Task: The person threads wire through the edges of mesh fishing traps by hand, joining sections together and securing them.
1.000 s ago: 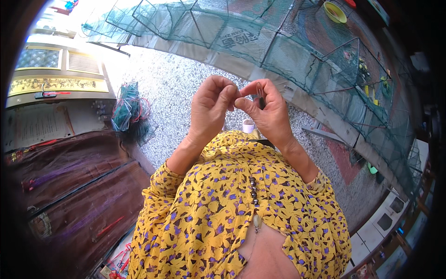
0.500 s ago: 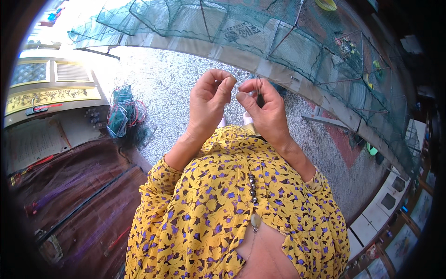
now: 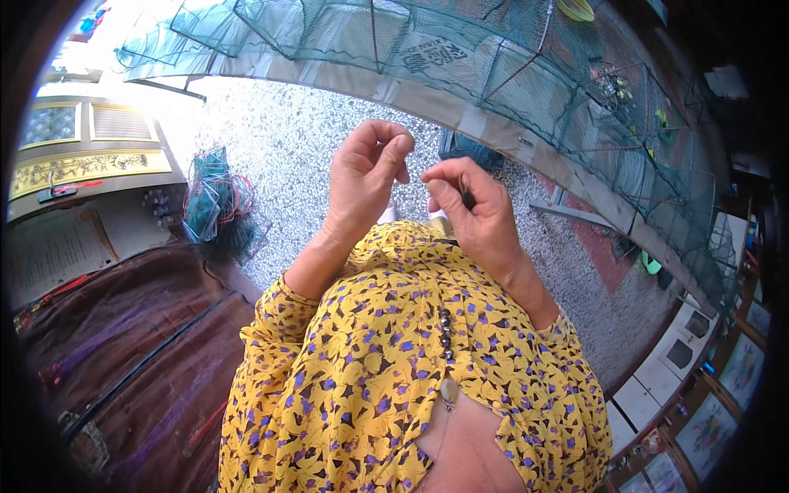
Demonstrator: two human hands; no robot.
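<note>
My left hand (image 3: 368, 172) is raised in front of my body, thumb and fingertips pinched together. Whatever it pinches, perhaps a thin thread, is too fine to make out. Close by on its right, my right hand (image 3: 481, 205) is curled, thumb against forefinger. A small dark, slim object (image 3: 468, 198) shows between its fingers, partly covered by them. The fingertips of the two hands are a little apart. Beyond them lies a long green mesh net (image 3: 509, 78) stretched on dark thin rods, over a pale-edged table (image 3: 394, 97).
A bundle of green netting with reddish cord (image 3: 212, 197) sits at the left, by a brown covered surface (image 3: 156, 329). Dark netting (image 3: 470, 149) lies under the table edge. White cabinets (image 3: 657, 382) stand at the right, over a speckled floor (image 3: 279, 140).
My right hand has turned and dropped slightly, its fingers curling closer in. The thin dark loop at its fingers no longer shows. My left hand has shifted slightly left.
</note>
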